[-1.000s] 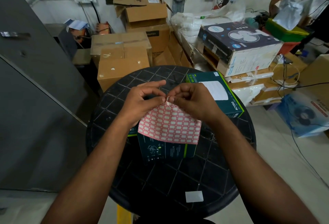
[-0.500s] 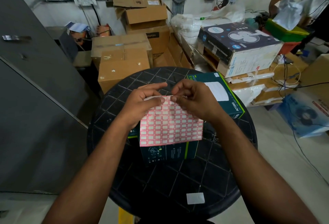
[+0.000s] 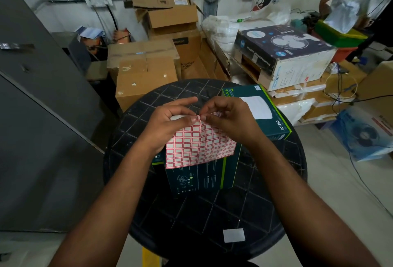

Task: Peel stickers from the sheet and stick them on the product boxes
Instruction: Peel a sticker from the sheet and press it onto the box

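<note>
Head view: left hand (image 3: 168, 122) and right hand (image 3: 229, 118) pinch sticker sheet (image 3: 200, 145).

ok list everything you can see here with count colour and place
sticker sheet: 1, red and white, held above the table
green boxes: 2, dark green, on the table, one under the sheet, one at the right
table: 1, black, round, centre
white label: 1, near table edge
cardboard boxes: several, brown, behind the table
fan box: 1, dark blue and white, right rear
left hand: holds the sheet's top edge
right hand: fingers pinch at the top edge
</note>
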Tool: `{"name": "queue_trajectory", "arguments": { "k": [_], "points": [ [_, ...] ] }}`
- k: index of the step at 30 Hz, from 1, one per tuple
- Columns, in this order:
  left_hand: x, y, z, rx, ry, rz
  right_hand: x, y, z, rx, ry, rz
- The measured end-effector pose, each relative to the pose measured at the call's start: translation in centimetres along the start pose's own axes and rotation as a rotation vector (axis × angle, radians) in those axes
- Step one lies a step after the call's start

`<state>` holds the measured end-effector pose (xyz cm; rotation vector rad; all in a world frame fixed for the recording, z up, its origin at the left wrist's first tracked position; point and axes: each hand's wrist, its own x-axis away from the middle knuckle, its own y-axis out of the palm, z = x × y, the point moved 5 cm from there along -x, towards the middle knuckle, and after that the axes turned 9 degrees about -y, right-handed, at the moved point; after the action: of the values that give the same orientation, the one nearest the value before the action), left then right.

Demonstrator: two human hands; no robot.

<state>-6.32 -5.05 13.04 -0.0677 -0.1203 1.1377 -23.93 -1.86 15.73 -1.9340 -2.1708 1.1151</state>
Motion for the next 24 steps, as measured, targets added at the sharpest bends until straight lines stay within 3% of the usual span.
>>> {"name": "queue_trajectory", "arguments": {
  "k": [5, 10, 19, 24],
  "points": [
    [-0.3, -0.1, -0.2, -0.001, -0.008, 0.061, 0.6, -0.1, -0.3, 0.391, 0.063, 0.186],
    [-0.3, -0.1, -0.3, -0.003, -0.008, 0.086, 0.7, 0.4, -1.4, 0.275, -0.009, 0.138],
    [-0.4, -0.2, -0.5, -0.054, -0.012, 0.125, 0.8, 0.4, -0.7, 0.197, 0.172, 0.215],
    [-0.2, -0.2, -0.4, -0.054, -0.008, 0.122, 0.4, 0.7, -0.3, 0.188, 0.231, 0.123]
  ]
}}
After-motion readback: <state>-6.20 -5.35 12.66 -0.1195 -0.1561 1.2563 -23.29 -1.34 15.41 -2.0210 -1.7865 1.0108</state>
